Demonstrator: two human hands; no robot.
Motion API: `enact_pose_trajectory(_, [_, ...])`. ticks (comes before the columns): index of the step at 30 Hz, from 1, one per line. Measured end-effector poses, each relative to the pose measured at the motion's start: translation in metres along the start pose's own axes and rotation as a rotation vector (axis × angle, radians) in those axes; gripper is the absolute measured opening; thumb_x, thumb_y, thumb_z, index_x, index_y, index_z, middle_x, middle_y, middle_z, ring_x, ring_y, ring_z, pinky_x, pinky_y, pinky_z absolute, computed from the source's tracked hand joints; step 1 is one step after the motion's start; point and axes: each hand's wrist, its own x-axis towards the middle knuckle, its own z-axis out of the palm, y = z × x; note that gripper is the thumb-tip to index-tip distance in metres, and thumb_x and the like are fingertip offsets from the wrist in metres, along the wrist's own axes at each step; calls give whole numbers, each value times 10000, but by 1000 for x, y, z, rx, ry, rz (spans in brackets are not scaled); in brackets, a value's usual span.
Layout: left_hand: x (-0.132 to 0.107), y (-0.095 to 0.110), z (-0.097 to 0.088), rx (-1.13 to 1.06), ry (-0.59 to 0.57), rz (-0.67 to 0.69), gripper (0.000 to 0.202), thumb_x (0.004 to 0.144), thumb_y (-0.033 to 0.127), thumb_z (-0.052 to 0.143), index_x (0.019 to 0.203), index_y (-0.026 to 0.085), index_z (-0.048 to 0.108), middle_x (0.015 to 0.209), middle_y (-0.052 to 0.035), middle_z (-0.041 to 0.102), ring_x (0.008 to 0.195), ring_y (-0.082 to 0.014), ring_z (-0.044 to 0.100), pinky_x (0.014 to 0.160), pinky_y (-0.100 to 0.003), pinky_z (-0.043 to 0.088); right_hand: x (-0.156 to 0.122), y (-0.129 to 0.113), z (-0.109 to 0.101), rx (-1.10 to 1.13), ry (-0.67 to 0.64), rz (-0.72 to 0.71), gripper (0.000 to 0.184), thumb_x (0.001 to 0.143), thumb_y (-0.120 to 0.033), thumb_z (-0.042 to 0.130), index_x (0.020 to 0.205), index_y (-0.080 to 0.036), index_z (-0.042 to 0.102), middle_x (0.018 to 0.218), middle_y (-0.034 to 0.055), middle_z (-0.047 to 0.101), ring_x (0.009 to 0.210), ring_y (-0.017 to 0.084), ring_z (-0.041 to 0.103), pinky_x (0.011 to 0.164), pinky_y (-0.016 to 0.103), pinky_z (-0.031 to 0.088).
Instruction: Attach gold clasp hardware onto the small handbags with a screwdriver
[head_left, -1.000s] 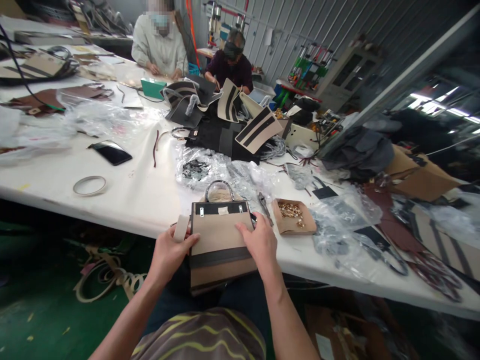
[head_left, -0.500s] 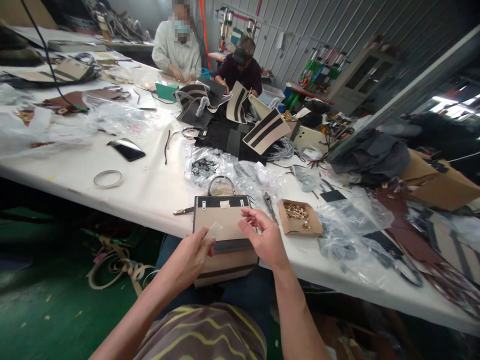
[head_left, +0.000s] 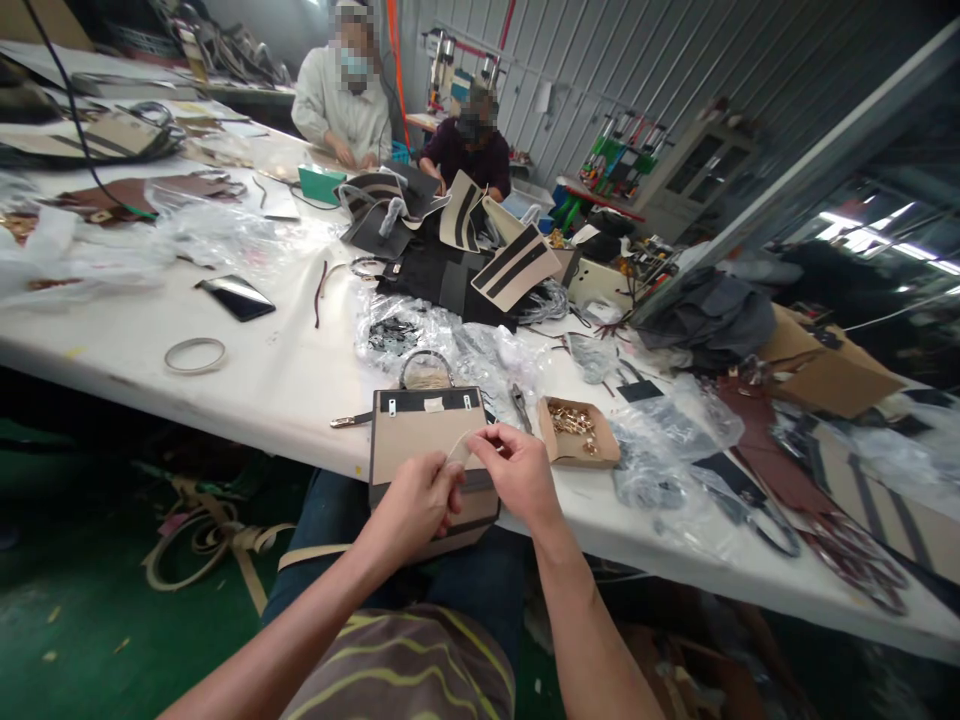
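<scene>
A beige handbag with black trim (head_left: 412, 437) leans at the table's front edge above my lap. Its round handle (head_left: 427, 354) stands up at the top, and a strap with a metal clasp (head_left: 349, 421) sticks out to the left. In front of the bag, my left hand (head_left: 424, 497) is closed on a small pale strip of tape (head_left: 458, 450), which bends up between my hands. My right hand (head_left: 516, 470) pinches the strip's other end with thumb and forefinger. My hands cover the lower part of the bag.
Pliers (head_left: 520, 407) and a cardboard tray of gold-coloured hardware (head_left: 581, 458) lie right of the bag. A phone (head_left: 236, 297) and a tape roll (head_left: 194, 355) are on the left. Bag panels (head_left: 516, 268) and plastic film (head_left: 480, 345) lie beyond. Two people sit across the table.
My right hand has come in from open fingers to pinch the pale strip beside my left hand. The strip now curves between both hands. The view has shifted slightly to the right.
</scene>
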Motion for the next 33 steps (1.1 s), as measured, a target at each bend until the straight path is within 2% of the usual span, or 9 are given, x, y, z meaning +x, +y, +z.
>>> enact_pose_trajectory(3, [18, -3, 15, -21, 21, 31, 357, 1029, 535, 506, 914, 223, 635, 686, -3, 649, 462, -153, 524, 470, -268, 404, 13, 7, -7, -157, 30, -124, 211, 992, -364, 723, 895, -246, 868, 902, 47, 837, 787, 225, 738, 730, 333, 560])
enact_pose_trajectory(9, [20, 1, 23, 278, 262, 210, 448, 1060, 456, 516, 664, 248, 536, 576, -40, 647, 561, -197, 619, 618, -303, 409, 18, 15, -16, -169, 98, -222, 249, 1052, -367, 668, 920, -239, 835, 953, 64, 827, 868, 241, 753, 773, 346, 562])
enact_pose_trajectory(13, [11, -4, 19, 269, 119, 118, 548, 1062, 597, 551, 657, 230, 597, 558, -47, 680, 567, -224, 662, 625, -313, 433, 8, 20, -15, -49, 98, -150, 271, 1083, -429, 627, 978, -230, 779, 870, 38, 774, 769, 211, 709, 736, 329, 561])
enact_pose_trajectory(16, [14, -4, 14, 238, 31, 126, 472, 1013, 624, 662, 977, 161, 751, 750, -90, 792, 705, -279, 750, 670, -327, 489, 5, 25, -16, 114, -2, -58, 302, 1072, -510, 650, 1002, -235, 754, 831, 19, 748, 725, 202, 695, 709, 325, 577])
enact_pose_trajectory(18, [21, -2, 11, 151, 57, 176, 655, 966, 617, 748, 1380, 115, 673, 1021, -154, 839, 870, -313, 796, 713, -333, 538, 5, 28, -20, 173, -74, -36, 317, 1057, -540, 676, 983, -241, 751, 822, 14, 742, 733, 204, 693, 710, 327, 583])
enact_pose_trajectory(20, [30, -1, 10, 37, 32, 220, 784, 975, 598, 744, 1556, 111, 545, 1171, -190, 824, 920, -306, 806, 723, -331, 570, 6, 31, -22, 201, -136, -19, 321, 1043, -550, 695, 962, -245, 750, 815, 10, 740, 731, 203, 688, 698, 323, 576])
enact_pose_trajectory(23, [41, -2, 14, -16, -105, 197, 512, 1061, 551, 593, 1280, 104, 713, 955, -146, 835, 608, -198, 721, 579, -282, 528, 7, 35, -22, 216, -187, 33, 305, 1037, -537, 695, 963, -245, 744, 783, 5, 737, 689, 200, 675, 661, 317, 551])
enact_pose_trajectory(26, [47, -4, 23, -27, -86, 82, 448, 1088, 509, 507, 921, 147, 711, 722, -95, 784, 384, -128, 517, 408, -243, 400, 10, 37, -16, 52, -132, 17, 252, 1041, -451, 671, 930, -239, 750, 771, 6, 743, 694, 203, 667, 674, 315, 511])
enact_pose_trajectory(33, [68, 12, 44, -216, 31, 63, 444, 1106, 501, 565, 812, 177, 641, 590, -45, 685, 338, -132, 503, 366, -247, 369, 51, 29, -15, -311, 81, -149, 199, 1043, -318, 637, 924, -237, 775, 916, 45, 793, 828, 225, 679, 771, 328, 466])
